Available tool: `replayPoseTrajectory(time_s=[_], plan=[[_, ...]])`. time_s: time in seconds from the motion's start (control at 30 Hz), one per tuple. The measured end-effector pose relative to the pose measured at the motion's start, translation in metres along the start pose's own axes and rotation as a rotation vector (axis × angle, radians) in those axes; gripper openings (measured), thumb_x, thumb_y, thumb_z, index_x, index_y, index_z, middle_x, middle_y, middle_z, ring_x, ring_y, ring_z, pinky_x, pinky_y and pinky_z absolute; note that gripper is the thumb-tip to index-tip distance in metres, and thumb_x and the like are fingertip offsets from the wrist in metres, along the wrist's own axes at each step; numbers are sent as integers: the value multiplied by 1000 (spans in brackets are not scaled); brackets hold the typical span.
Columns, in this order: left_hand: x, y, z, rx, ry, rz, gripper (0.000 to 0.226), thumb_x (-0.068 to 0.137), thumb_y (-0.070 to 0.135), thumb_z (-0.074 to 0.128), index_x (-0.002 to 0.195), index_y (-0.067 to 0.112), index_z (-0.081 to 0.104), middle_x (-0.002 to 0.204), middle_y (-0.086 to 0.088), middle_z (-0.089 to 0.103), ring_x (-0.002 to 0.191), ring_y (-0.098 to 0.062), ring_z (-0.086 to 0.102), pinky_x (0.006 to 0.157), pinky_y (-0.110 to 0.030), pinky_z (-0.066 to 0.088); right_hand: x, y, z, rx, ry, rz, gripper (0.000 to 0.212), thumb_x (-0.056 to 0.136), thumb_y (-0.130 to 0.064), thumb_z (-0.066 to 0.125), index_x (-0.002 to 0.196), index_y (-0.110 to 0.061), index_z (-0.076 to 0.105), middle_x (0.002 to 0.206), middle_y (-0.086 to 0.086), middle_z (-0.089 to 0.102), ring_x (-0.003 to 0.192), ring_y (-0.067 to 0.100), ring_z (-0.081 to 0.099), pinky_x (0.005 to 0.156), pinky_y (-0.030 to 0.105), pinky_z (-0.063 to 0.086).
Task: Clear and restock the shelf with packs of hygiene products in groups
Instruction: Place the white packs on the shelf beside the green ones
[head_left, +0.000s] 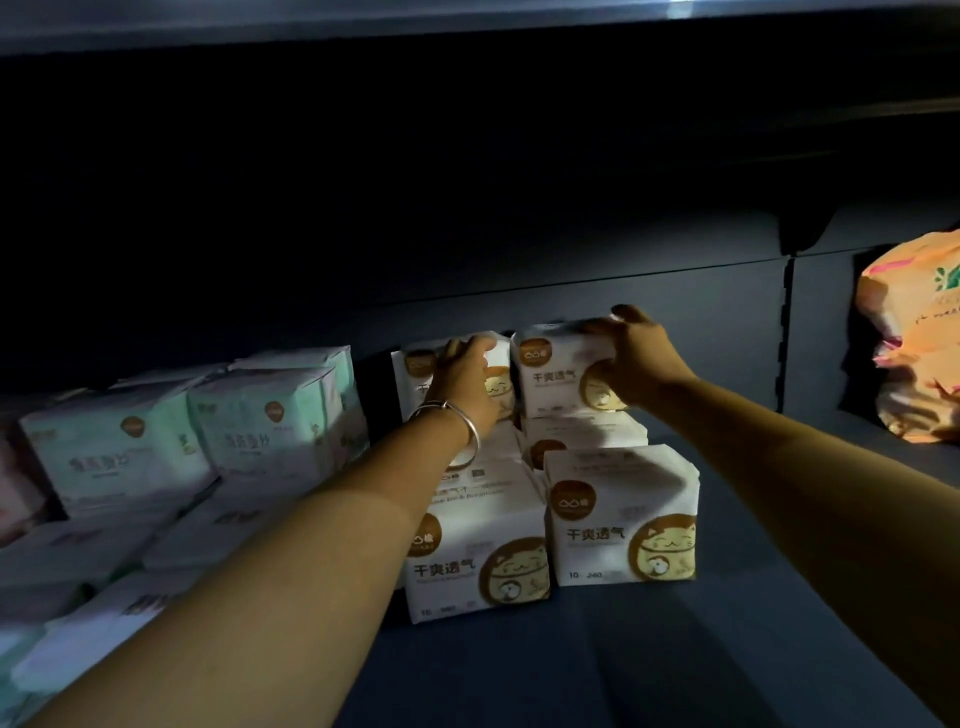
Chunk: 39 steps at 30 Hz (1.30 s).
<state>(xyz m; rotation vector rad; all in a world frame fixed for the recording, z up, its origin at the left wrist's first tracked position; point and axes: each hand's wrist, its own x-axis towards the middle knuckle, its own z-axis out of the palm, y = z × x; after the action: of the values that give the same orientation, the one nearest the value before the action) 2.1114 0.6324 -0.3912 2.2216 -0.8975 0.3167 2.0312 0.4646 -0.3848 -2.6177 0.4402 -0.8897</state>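
We grip the rear-right white pack (558, 364) with our right hand (636, 364), fingers curled over its top | our left hand (467, 379) clasps the rear-left pack (415, 374) | both packs stand upright at the back of the dark shelf (727, 649), behind two front packs (621, 514)

1. White packs with the gold cat print (621, 522): I count six showing, though the ones behind the arms are partly hidden.
2. Mint-green packs (111, 452): two clear ones up front, more blurry behind, can't get a total.
3. Orange bag (914, 338): just one.
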Motion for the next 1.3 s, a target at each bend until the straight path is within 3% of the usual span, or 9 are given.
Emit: replayPoseTrajectory(time_s=[0.17,0.3,0.4,0.47,0.63,0.8,0.97,1.13,1.3], plan=[[-3,-7,3,28,-16,3,70,83,-8,54,142,22,30,131,-10,44,117,-25,48,97,-33,46,6,-11,23,199,-58,36,57,93,3,46,142,-26,41,154,8,19,137,29,31,110,30,29],[-6,-8,2,39,-8,-19,71,86,-8,52,143,26,28,132,-7,43,121,-23,45,100,-35,44,0,-17,18,-26,-119,69,76,91,1,47,149,-36,15,158,6,-15,145,37,-2,117,51,17],[-13,-3,-3,153,-26,8,70,86,-7,51,144,23,28,139,-9,39,128,-28,41,105,-39,41,-15,-26,11,-234,-42,-13,80,93,-2,44,150,-35,-1,157,5,-21,144,33,-15,118,52,1],[-21,-1,-8,241,-44,44,66,85,-7,50,142,20,32,139,-11,38,130,-30,39,106,-41,39,-28,-31,6,-352,-10,-131,73,94,-5,41,151,-31,4,159,6,-14,146,30,-12,118,47,-1],[-61,10,-24,408,-83,69,52,91,5,46,140,21,38,137,-9,39,126,-31,39,106,-42,35,-78,-53,-13,-447,-94,-274,48,94,-14,43,141,-21,42,158,5,17,146,25,8,117,39,10],[-131,33,-42,537,-68,96,40,95,33,47,132,18,46,137,-8,42,123,-29,42,102,-37,36,-154,-74,-37,-403,-112,-268,43,95,-21,42,138,-19,47,154,7,26,142,26,19,112,37,17],[-237,42,-33,418,97,217,31,94,34,48,117,15,56,127,-8,49,121,-27,40,96,-37,29,-263,-71,-35,-275,13,-313,41,87,-15,48,127,-9,55,147,8,39,132,33,34,100,41,26],[-346,29,7,327,165,386,28,83,34,43,90,11,59,94,-11,58,92,-20,41,75,-33,25,-372,-42,-3,-185,94,-387,40,73,-22,38,99,-6,64,114,16,61,100,38,54,76,42,43],[-434,-2,72,340,-70,411,23,83,35,46,84,14,56,83,-4,55,81,-21,45,71,-29,25,-461,0,41,-149,-92,-373,26,70,-15,45,88,-5,61,85,14,57,76,35,53,60,40,46]])
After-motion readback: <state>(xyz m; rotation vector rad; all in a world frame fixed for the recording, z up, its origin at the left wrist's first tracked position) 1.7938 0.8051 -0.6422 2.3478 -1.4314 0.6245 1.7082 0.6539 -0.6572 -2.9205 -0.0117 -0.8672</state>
